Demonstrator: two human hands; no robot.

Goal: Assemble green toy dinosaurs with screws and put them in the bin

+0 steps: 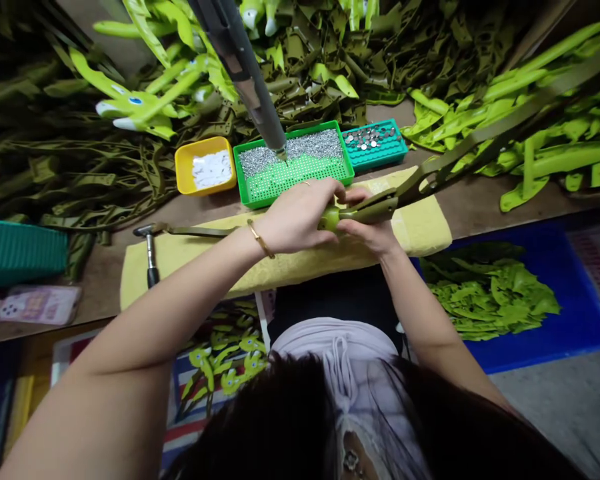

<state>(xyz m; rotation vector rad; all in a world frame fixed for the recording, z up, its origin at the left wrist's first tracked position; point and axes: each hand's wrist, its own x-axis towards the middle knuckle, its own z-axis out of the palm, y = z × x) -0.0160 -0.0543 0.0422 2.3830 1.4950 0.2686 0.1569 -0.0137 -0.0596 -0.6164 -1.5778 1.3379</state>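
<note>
My left hand [300, 217], with a gold bracelet at its wrist, is closed around the lime-green end of a long olive-green plastic part [375, 208]. Close beside it, my right hand [373, 230] grips the same part, thumb below and fingers behind it. The part stretches up to the right, over the lime pieces there. Both hands are above a folded yellow towel [220, 267]. An electric screwdriver [255, 87] hangs over a green perforated basket [293, 180] of small screws, just beyond my hands. My fingertips are partly hidden.
A hammer [151, 253] lies at the towel's left end. Behind stand a yellow tray [180, 167] of white pieces and a teal tray [380, 160] with metal discs. Olive parts [310, 87] and lime parts [545, 153] are heaped around. A blue bin [575, 313] holds lime pieces.
</note>
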